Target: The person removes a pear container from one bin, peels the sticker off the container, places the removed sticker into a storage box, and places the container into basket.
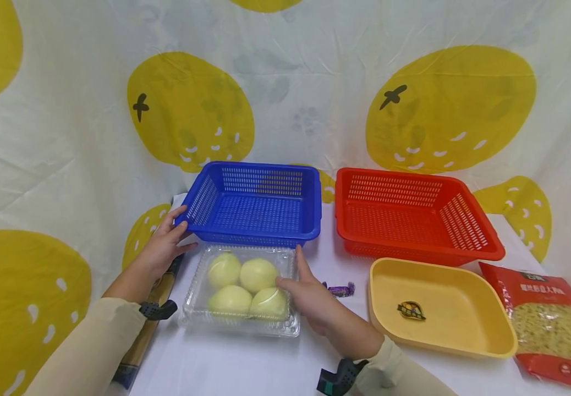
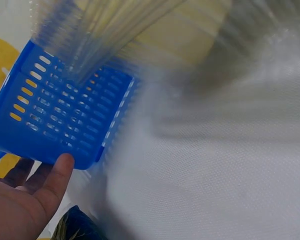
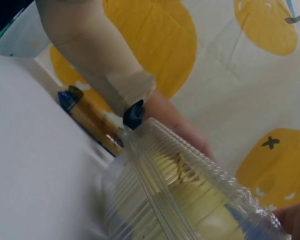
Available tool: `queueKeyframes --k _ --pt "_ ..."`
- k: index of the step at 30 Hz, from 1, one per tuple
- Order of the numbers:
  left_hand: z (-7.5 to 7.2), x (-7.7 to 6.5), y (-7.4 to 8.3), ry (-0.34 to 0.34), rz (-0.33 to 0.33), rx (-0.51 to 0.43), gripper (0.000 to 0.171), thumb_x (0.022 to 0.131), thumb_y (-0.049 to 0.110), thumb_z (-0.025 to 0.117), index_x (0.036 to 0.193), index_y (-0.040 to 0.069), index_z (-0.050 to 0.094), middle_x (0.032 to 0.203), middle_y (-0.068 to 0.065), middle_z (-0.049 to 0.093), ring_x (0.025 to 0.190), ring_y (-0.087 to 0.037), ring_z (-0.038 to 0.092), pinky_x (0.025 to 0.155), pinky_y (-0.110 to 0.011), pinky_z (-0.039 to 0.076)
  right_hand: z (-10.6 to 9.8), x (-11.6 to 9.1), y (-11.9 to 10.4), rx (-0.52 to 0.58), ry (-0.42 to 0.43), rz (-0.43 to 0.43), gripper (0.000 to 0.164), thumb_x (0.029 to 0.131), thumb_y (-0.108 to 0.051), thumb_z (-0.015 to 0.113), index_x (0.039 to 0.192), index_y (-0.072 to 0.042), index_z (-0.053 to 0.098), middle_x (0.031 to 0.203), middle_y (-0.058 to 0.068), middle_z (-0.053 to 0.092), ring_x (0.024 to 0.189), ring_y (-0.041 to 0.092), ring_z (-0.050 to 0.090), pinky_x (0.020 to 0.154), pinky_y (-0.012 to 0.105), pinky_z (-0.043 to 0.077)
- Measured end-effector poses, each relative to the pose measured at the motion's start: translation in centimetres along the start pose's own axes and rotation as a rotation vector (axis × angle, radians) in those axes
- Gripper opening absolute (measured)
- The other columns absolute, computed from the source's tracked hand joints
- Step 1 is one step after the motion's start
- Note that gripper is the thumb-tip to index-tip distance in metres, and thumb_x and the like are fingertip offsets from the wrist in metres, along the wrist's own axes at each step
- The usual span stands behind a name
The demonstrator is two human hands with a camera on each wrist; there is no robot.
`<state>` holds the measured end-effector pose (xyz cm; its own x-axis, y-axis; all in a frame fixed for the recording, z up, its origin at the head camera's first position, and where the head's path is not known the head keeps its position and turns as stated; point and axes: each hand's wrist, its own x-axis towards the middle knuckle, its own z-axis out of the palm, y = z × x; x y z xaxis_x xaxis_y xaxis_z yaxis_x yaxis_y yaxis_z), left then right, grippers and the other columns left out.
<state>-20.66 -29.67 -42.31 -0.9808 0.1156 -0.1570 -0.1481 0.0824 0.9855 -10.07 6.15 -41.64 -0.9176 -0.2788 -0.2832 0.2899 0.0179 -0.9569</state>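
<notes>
A clear plastic clamshell box (image 1: 193, 300) holds several round, pale yellow-green fruits (image 1: 258, 275). My right hand (image 1: 315, 300) grips its right side, the thumb over the lid and a finger stretched along the edge. In the left wrist view the box (image 2: 155, 30) hangs over the white tabletop. Just behind it stands a blue plastic basket (image 1: 253, 236) with nothing in it. My left hand (image 1: 164, 245) is at that basket's front left corner, fingers fairly straight; in the left wrist view a fingertip of this hand (image 2: 25, 205) touches the basket's edge (image 2: 45, 145).
A red basket (image 1: 419, 253) stands right of the blue one. In front of it are a yellow tray (image 1: 444, 308) and a red bag of pasta (image 1: 548, 319). A small purple-wrapped candy (image 1: 341, 290) lies by my right hand. A long brownish package (image 1: 159, 300) lies under my left forearm.
</notes>
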Motion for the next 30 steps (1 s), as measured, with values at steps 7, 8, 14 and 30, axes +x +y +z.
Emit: queueKeyframes --k 7,8,14,30 --pt "0.0 -0.2 0.1 0.017 -0.008 0.01 0.059 0.118 0.032 0.036 0.173 0.032 0.015 0.175 -0.015 0.024 0.158 -0.039 0.029 0.12 -0.061 0.038 0.0 -0.4 -0.4 0.04 0.02 0.02 0.096 0.099 -0.016 0.069 0.173 -0.025 0.009 0.178 0.02 -0.004 0.155 0.056 0.016 0.105 0.073 0.044" --pt "0.1 -0.2 0.1 0.019 -0.005 -0.001 0.059 0.118 0.031 0.037 0.173 0.031 0.015 0.175 -0.016 0.024 0.158 -0.039 0.029 0.121 -0.061 0.037 -0.1 -0.4 -0.4 0.05 0.024 0.016 0.095 0.098 -0.015 0.07 0.173 -0.024 0.011 0.177 0.021 -0.003 0.152 0.056 0.021 0.101 0.067 0.049" --pt "0.3 -0.2 0.0 0.05 0.004 -0.038 0.059 0.118 0.027 0.04 0.173 0.029 0.019 0.172 -0.019 0.027 0.155 -0.039 0.034 0.122 -0.061 0.036 -0.5 -0.8 -0.4 0.081 0.045 0.012 0.091 0.094 -0.013 0.072 0.17 -0.022 0.023 0.176 0.024 0.0 0.148 0.055 0.028 0.092 0.051 0.052" --pt "2.8 -0.3 0.1 0.271 0.031 -0.192 0.057 0.115 0.021 0.048 0.17 0.022 0.031 0.147 -0.013 0.048 0.119 -0.014 0.062 0.101 -0.037 0.058 -3.2 -2.3 -4.7 0.008 0.09 0.101 0.082 0.095 -0.02 0.071 0.165 -0.026 0.029 0.166 0.024 0.03 0.141 0.049 0.041 0.095 0.065 0.057"
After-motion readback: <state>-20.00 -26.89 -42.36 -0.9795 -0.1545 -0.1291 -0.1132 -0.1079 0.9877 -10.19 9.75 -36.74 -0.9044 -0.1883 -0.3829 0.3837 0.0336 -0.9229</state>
